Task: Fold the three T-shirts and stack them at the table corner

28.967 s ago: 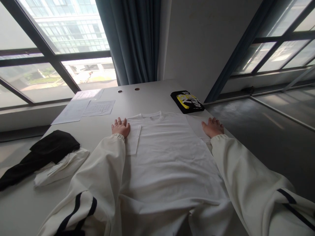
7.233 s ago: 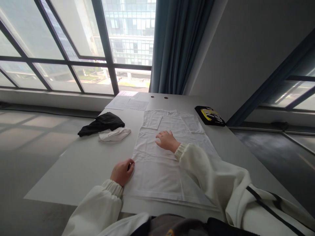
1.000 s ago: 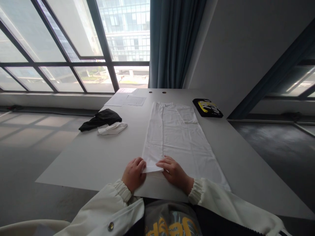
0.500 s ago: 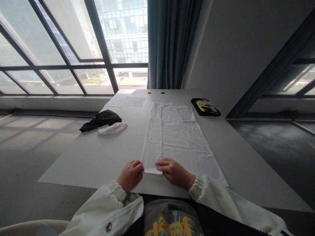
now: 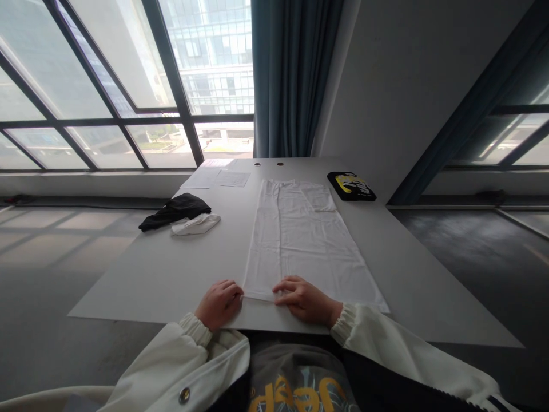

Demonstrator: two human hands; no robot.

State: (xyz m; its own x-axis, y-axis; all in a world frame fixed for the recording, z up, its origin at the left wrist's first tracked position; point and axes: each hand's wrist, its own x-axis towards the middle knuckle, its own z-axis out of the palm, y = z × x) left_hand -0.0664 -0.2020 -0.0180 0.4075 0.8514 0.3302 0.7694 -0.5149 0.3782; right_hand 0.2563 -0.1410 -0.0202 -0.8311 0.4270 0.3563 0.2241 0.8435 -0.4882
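A white garment [image 5: 319,246], probably a T-shirt, lies spread lengthwise on the table. Its left side is folded inward as a long strip, and a sleeve-like flap [image 5: 319,199] lies folded near its far right end. My left hand [image 5: 219,303] pinches the near left corner of the strip, fingers curled together. Across the strip's inner edge, at the near hem, my right hand [image 5: 305,298] rests palm down with its fingers stretched out on the cloth. Its thumb is hard to make out.
On the white table [image 5: 141,280], a black cloth [image 5: 178,210] and a small white cloth [image 5: 196,224] lie bunched at left. Paper sheets [image 5: 231,178] lie at the far left. A folded black garment with yellow print [image 5: 351,186] sits at far right. Windows and a blue curtain [image 5: 294,80] stand behind.
My left hand has shifted slightly left with the garment's near corner. The right hand stays at the hem, its fingers a little more spread. The whole view has shifted slightly.
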